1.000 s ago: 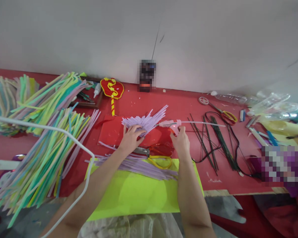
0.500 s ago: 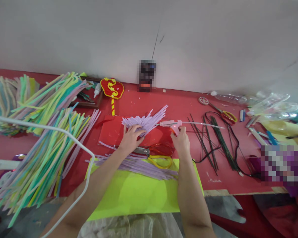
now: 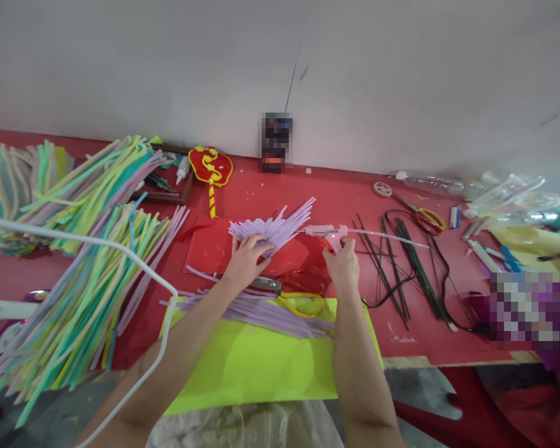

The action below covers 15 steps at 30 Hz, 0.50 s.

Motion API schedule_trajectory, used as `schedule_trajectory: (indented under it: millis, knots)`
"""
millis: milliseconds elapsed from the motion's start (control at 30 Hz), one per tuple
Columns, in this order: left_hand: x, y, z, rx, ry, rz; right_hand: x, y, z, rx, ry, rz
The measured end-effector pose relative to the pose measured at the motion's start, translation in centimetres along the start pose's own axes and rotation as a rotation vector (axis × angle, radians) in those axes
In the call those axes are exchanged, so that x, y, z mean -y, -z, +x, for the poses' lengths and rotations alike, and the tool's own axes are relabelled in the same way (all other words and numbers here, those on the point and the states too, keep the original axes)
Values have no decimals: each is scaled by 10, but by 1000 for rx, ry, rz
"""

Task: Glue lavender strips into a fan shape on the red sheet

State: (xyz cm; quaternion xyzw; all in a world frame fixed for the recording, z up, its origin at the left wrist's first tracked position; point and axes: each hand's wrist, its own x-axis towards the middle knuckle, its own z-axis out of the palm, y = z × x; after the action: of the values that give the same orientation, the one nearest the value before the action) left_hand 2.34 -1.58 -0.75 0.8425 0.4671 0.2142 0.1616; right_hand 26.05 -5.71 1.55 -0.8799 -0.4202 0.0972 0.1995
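A fan-shaped piece of lavender pipe cleaners (image 3: 289,222) lies on a red board (image 3: 205,249). My left hand (image 3: 248,256) is closed on its lower part, thumb and fingers pressing the stems; what sits under the fingers is hidden. In my right hand (image 3: 345,264) is a pink glue gun (image 3: 326,232), gripped by its handle, with its nozzle at the right edge of the fan. A long clear glue stick (image 3: 387,235) sticks out of the gun's back. Scissors (image 3: 303,292) with yellow and red handles and loose lavender pipe cleaners (image 3: 280,317) lie below the board.
Bundles of coloured pipe cleaners (image 3: 84,274) cover the left side. A red and yellow fan-shaped ornament (image 3: 211,168) stands behind the board. To the right lie dark green wires (image 3: 417,270), a black cable, more scissors (image 3: 427,219) and plastic bottles (image 3: 432,184). A white bar (image 3: 121,246) crosses the left foreground.
My right hand has drawn the glue gun slightly to the right, so its nozzle sits further from the middle of the fan. My left hand keeps its place.
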Motion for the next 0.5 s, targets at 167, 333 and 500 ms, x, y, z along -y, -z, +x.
schedule_trajectory:
  millis: [167,333,500]
  knots:
    - [1,0,0,-6,-6,5,-12,-3,7,8,26,-18]
    - [2,-1,0,2,-1,3,-21,-6,11,-65,64,-50]
    - [1,1,0,4,7,-3,-25,-5,9,-12,68,-106]
